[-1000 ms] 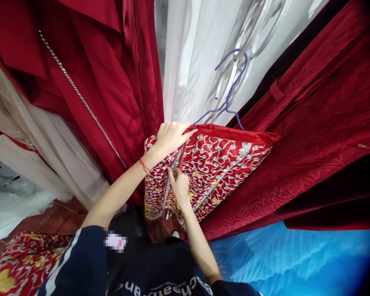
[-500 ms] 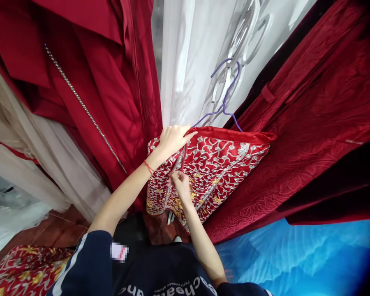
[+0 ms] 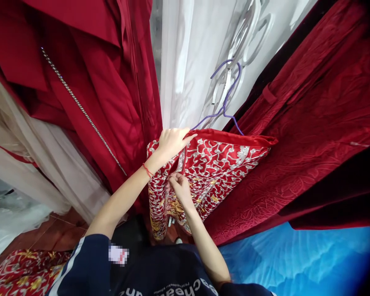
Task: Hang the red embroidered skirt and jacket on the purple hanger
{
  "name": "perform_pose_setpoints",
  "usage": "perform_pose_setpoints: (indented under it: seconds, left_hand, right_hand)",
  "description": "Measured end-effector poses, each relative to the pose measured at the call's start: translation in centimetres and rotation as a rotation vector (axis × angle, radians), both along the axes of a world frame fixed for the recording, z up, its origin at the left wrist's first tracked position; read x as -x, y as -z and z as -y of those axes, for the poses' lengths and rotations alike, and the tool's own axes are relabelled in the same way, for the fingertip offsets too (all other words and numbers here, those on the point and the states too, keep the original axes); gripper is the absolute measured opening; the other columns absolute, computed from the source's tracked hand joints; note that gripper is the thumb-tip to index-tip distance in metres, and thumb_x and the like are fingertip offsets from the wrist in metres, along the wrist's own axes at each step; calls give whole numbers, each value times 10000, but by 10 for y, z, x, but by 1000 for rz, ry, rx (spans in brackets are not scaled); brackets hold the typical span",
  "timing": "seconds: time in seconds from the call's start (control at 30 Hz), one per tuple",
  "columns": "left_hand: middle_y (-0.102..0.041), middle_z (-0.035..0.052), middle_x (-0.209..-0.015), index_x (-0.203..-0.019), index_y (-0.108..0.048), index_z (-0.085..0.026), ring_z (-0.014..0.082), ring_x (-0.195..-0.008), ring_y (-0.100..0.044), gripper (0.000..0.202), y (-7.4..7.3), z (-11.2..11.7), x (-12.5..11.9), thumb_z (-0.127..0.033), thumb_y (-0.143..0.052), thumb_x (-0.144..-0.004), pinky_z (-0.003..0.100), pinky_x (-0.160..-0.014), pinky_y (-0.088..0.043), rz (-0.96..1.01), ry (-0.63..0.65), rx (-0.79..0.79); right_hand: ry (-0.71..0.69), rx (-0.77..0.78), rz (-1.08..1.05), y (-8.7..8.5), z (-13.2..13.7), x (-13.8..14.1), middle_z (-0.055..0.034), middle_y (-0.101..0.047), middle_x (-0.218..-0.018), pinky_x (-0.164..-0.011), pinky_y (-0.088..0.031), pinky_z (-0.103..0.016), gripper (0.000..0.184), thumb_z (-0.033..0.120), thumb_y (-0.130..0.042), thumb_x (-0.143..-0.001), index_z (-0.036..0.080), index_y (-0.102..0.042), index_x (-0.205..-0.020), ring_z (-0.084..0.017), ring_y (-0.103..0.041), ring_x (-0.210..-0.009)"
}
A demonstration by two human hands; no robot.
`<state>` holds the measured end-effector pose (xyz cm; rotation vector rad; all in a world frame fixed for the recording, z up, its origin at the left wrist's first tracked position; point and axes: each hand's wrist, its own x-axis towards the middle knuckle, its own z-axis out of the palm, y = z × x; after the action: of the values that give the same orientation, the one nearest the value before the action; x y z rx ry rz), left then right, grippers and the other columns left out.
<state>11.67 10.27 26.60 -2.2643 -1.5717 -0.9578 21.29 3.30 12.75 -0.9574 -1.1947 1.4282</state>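
Note:
A red skirt (image 3: 212,158) with silver and gold embroidery and a plain satin waistband hangs from a purple wire hanger (image 3: 224,110). My left hand (image 3: 173,142) is closed over the waistband at its left part, thumb along the top of the fabric. Just below it, a slit-like opening (image 3: 180,161) runs down the skirt. At the lower end of that opening, my right hand (image 3: 180,183) pinches the fabric between thumb and fingers. Whether a small fastener is in this pinch is hidden.
The hanger hooks onto a white scrolled metal frame (image 3: 259,39). Red gowns hang close on the left (image 3: 89,82) and right (image 3: 323,123). More embroidered red cloth (image 3: 27,273) lies at lower left; blue patterned material (image 3: 296,259) is at lower right.
The skirt's lower part has dropped and folded inward, hanging narrower and closer to my body. Both hands keep their grip and have shifted only slightly.

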Motion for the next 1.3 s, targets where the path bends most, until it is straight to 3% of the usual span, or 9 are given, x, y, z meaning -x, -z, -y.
perform_pose_setpoints:
  seconds: [0.17, 0.3, 0.53, 1.07, 1.2, 1.3]
  left_hand:
    - [-719, 93, -745, -913, -722, -201, 210, -631, -644, 544, -1, 0, -1, -606, -365, -978, 324, -538, -278, -17, 0, -9]
    - [-714, 89, -725, -905, -721, -199, 198, -604, -630, 533, -1, -1, -1, -604, -383, -974, 320, -532, -262, -4, -5, -7]
    - [-694, 74, -714, -895, -720, -201, 189, -636, -635, 503, 1, -3, 0, -594, -415, -968, 302, -563, -302, 4, -22, -3]
    - [-679, 58, -686, -878, -718, -204, 180, -599, -615, 496, 3, -4, 0, -595, -425, -963, 291, -552, -300, 8, -25, -53]
    - [-657, 41, -653, -807, -706, -208, 172, -601, -610, 470, 4, -5, 0, -579, -457, -956, 288, -556, -334, 42, -8, -67]
    - [-673, 28, -713, -799, -697, -211, 167, -684, -625, 413, -5, -3, 0, -565, -526, -927, 285, -621, -415, 121, 33, -111]
  right_hand:
    - [-16, -44, -30, -7, 8, -2, 34, -635, -569, -497, -469, -236, 144, 336, -609, -765, 198, -573, -786, -109, -559, -450]
    - [-25, -16, -53, -10, 11, -3, 39, -619, -542, -483, -451, -224, 133, 316, -607, -760, 194, -562, -737, -93, -531, -413]
    - [21, -19, -100, -7, 22, 0, 33, -640, -572, -467, -431, -212, 183, 362, -624, -799, 183, -585, -790, -84, -535, -403]
    - [60, -18, -175, -17, 18, 8, 37, -627, -543, -427, -385, -195, 155, 319, -632, -777, 170, -592, -760, -71, -509, -372]
    - [28, -24, -143, -16, 23, 3, 41, -619, -537, -413, -367, -190, 152, 318, -620, -795, 171, -597, -767, -67, -496, -367]
    - [25, -17, -131, -11, 24, -1, 43, -621, -550, -423, -377, -191, 144, 317, -614, -794, 173, -607, -789, -68, -503, -382]
